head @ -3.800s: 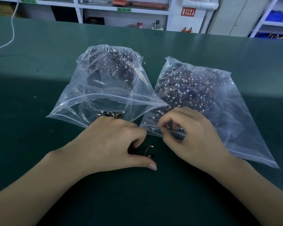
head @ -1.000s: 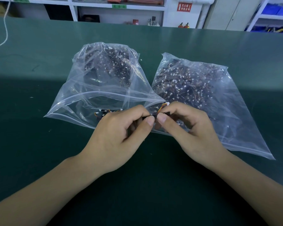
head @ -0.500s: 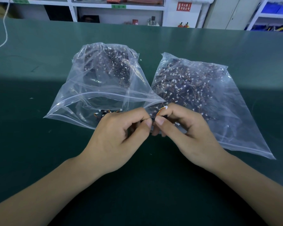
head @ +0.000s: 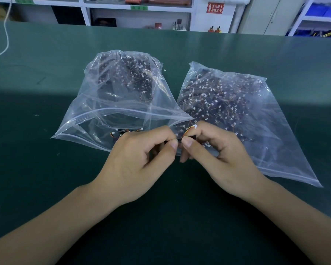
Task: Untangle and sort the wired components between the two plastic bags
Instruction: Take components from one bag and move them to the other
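Observation:
Two clear zip bags lie side by side on the green table. The left bag (head: 96,119) has its mouth open towards me and holds a dark pile of wired components, with a few loose ones (head: 122,133) near its mouth. The right bag (head: 275,142) lies flat, full of dark components with white connectors. In front of the bags, my left hand (head: 139,163) and my right hand (head: 216,157) meet thumb to thumb. Both pinch one small wired component (head: 188,131); its orange wire and white connector stick up above my right index finger. Its dark body is mostly hidden.
The green table (head: 46,188) stretches wide around the bags. A white cable (head: 5,35) hangs at the far left. Beyond the table's far edge stand white shelves (head: 138,14) with small items and blue bins (head: 325,14) at the right.
My hands rose from the table in front of the bags and came together, pinching a wired component between them. Over the last second they have hardly moved.

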